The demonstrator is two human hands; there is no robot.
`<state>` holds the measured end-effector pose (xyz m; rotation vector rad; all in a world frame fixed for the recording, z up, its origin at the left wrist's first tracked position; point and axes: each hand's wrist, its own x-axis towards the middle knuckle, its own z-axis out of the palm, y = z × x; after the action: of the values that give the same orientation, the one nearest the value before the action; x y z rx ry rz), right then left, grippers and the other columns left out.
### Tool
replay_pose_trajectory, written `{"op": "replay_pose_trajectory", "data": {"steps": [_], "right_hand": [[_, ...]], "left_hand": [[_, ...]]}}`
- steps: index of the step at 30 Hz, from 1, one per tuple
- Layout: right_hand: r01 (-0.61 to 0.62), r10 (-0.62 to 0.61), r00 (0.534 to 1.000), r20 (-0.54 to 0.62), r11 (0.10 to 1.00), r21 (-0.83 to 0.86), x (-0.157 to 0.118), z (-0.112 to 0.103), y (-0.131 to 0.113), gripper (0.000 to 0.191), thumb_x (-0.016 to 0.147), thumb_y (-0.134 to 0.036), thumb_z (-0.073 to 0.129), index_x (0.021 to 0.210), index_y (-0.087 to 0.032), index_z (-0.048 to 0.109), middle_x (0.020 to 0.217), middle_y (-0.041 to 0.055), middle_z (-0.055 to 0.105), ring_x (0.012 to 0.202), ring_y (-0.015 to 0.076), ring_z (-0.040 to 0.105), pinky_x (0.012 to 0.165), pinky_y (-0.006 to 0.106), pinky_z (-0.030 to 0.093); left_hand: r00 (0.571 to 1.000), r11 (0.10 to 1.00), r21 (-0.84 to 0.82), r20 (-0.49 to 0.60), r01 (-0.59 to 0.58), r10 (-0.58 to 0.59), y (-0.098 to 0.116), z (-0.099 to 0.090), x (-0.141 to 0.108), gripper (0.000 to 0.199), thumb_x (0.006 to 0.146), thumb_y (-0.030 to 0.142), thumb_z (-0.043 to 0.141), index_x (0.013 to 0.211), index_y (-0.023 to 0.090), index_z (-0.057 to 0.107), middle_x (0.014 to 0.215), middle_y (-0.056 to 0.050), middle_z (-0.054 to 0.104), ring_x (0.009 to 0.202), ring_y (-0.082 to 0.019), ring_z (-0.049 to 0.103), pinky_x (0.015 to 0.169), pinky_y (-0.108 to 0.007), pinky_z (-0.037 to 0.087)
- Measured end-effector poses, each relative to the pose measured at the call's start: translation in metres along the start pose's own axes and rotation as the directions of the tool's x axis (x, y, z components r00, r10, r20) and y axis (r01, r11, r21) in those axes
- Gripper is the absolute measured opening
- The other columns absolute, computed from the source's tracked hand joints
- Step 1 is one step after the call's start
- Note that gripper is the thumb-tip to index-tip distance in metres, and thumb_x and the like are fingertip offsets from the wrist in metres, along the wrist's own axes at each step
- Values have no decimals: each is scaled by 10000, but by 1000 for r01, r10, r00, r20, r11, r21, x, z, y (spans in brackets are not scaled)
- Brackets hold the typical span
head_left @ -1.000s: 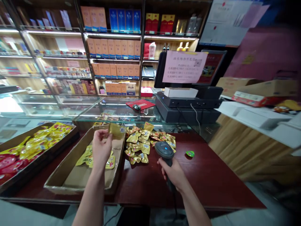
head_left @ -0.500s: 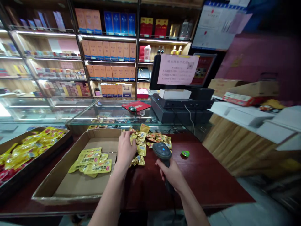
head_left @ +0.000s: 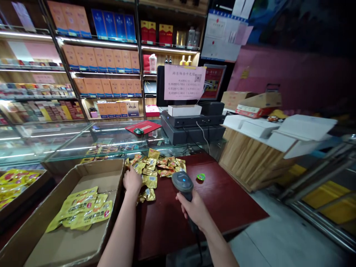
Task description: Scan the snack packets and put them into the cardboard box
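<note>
My right hand (head_left: 192,207) is wrapped round the grip of a dark barcode scanner (head_left: 182,181), which has a small blue light on top and a cable hanging below. My left hand (head_left: 132,181) is at the left side of a pile of shiny gold snack packets (head_left: 150,171), by the cardboard box's right wall. Its fingers are curled in, and their tips are hidden, so anything held there does not show. Flat yellow snack pouches (head_left: 83,208) lie in the open cardboard box (head_left: 59,249) on the left. A small green packet (head_left: 200,177) lies right of the scanner.
Another box holds yellow packets (head_left: 17,183) at far left. Behind the dark red table (head_left: 222,202) are a glass counter (head_left: 69,139), a red folder (head_left: 147,127) and a monitor with a pink notice (head_left: 182,82). A wooden cabinet (head_left: 244,155) carrying boxes stands right.
The view has swung right, so the scene sits further left. My left hand has drawn in to the pile's left edge, fingers more curled. My right hand keeps hold of the barcode scanner.
</note>
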<state>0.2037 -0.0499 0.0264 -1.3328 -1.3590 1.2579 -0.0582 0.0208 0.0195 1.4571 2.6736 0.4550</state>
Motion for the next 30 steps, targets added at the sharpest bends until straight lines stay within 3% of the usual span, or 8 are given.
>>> {"op": "replay_pose_trajectory", "data": {"steps": [4, 8, 12, 17, 20, 23, 26, 30], "right_hand": [[-10, 9, 1000, -7, 1000, -8, -4, -2, -5, 341, 788, -525, 673, 864, -207, 576, 481, -76, 556, 366, 104, 480, 357, 200, 387], [-36, 36, 999, -6, 999, -9, -8, -4, -7, 359, 772, -540, 685, 850, -205, 583, 450, -85, 530, 352, 100, 464, 356, 198, 378], [-21, 20, 1000, -7, 1000, -16, -10, -3, -5, 357, 782, -537, 680, 862, -204, 578, 457, -85, 538, 357, 104, 476, 357, 198, 382], [3, -3, 1000, -5, 1000, -16, -14, 2, -6, 346, 788, -525, 670, 872, -205, 566, 465, -87, 541, 356, 102, 472, 351, 199, 387], [6, -6, 1000, 1, 1000, -27, -16, 5, -7, 343, 792, -524, 670, 872, -206, 570, 459, -86, 543, 350, 107, 474, 351, 205, 394], [10, -10, 1000, 9, 1000, -27, -18, 9, -6, 334, 796, -517, 675, 871, -207, 572, 475, -81, 557, 357, 112, 492, 353, 206, 401], [18, -17, 1000, 24, 999, -32, -20, 13, -5, 321, 810, -502, 670, 889, -205, 579, 487, -83, 559, 351, 107, 488, 346, 201, 386], [18, -16, 999, 47, 999, -39, -23, 16, -4, 308, 820, -486, 660, 921, -205, 584, 484, -92, 542, 353, 110, 482, 339, 200, 379]], "left_hand": [[998, 1000, -13, -55, -18, 18, -3, 7, 1, 633, 929, 278, 574, 1469, -25, 444, 1272, -326, 634, 1220, -407, 621, 978, -428, 471], [989, 997, -40, -140, -58, 52, 0, 5, -4, 715, 852, 236, 661, 1505, 50, 439, 1228, -276, 631, 1162, -398, 636, 966, -453, 479], [984, 955, -282, -171, -91, 44, 2, 10, -10, 707, 845, 158, 633, 1526, 145, 445, 1185, -204, 642, 1053, -325, 694, 906, -412, 517], [978, 708, -693, -206, -136, -14, -2, 24, -9, 551, 738, 159, 744, 1272, 201, 618, 1045, -93, 719, 1002, -274, 718, 931, -402, 545], [998, 433, -901, -42, -19, -44, -1, 29, -9, 478, 665, 231, 835, 1096, 185, 633, 912, -56, 743, 868, -245, 739, 851, -385, 578], [990, 168, -978, 131, 121, 49, 2, 30, -15, 481, 551, 272, 932, 930, 164, 656, 820, -61, 760, 797, -235, 747, 807, -356, 589], [964, 62, -972, 231, 225, 128, 5, 28, -22, 532, 460, 294, 983, 883, 152, 692, 785, -67, 774, 749, -235, 748, 775, -348, 593], [952, 52, -963, 271, 266, 142, 6, 27, -28, 522, 463, 291, 988, 881, 157, 704, 769, -58, 778, 758, -242, 762, 772, -353, 604]]}}
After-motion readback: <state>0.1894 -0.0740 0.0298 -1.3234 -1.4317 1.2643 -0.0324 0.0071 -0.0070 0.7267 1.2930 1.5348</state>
